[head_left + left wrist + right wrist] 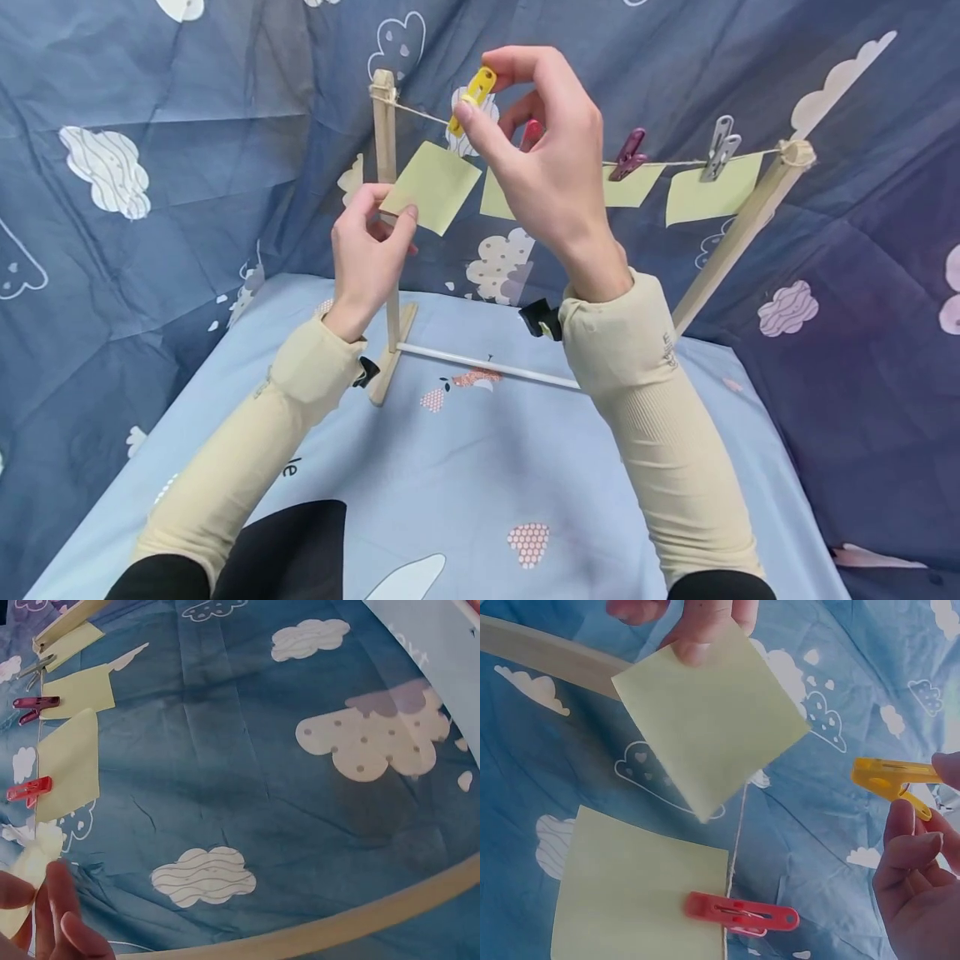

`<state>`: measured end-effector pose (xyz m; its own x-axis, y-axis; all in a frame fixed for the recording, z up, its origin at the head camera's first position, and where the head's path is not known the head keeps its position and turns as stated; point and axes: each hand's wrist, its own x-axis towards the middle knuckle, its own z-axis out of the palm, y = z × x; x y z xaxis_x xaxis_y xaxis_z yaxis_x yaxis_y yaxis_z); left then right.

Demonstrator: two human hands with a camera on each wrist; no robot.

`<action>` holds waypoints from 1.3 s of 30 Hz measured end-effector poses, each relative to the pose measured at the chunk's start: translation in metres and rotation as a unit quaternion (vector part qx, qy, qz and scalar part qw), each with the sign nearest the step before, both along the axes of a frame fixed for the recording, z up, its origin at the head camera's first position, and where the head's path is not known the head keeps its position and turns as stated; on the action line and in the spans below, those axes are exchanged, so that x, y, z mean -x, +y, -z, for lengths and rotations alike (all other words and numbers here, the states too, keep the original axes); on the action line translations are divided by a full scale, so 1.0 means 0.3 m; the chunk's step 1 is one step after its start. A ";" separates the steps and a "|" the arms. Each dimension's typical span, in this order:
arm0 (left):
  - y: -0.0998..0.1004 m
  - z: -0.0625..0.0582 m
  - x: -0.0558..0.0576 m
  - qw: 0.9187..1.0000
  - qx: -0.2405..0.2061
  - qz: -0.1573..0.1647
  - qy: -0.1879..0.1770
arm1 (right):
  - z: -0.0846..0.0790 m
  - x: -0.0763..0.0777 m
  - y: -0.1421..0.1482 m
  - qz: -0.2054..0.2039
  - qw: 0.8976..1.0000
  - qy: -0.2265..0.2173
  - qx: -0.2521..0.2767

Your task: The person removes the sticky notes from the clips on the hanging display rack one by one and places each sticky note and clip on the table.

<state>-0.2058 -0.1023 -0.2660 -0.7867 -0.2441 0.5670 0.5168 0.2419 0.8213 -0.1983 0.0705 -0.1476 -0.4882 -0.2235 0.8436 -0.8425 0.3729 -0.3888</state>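
Note:
Between thumb and fingers, my left hand (372, 250) pinches a yellow paper square (433, 187) by its lower left corner, close to the string (420, 112). My right hand (551, 158) grips a yellow clothespin (889, 777) by its handle ends, just above the string and the paper. Seen from the right wrist, the paper and the clothespin are apart. A red clothespin (742, 912) fastens another paper square (641, 892) to the string beside them; in the head view my right hand partly covers it.
Farther right, a purple clothespin (628, 155) and a grey clothespin (722, 150) each hold a paper square on the string. Wooden posts (385, 133) carry the string at both ends, joined low down by a white rod (487, 367). A light blue cloth (465, 467) covers the surface below.

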 end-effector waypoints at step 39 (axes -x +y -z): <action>-0.059 0.111 -0.077 0.990 -0.032 0.121 -0.060 | 0.178 -0.125 0.202 -0.079 0.966 -0.042 0.242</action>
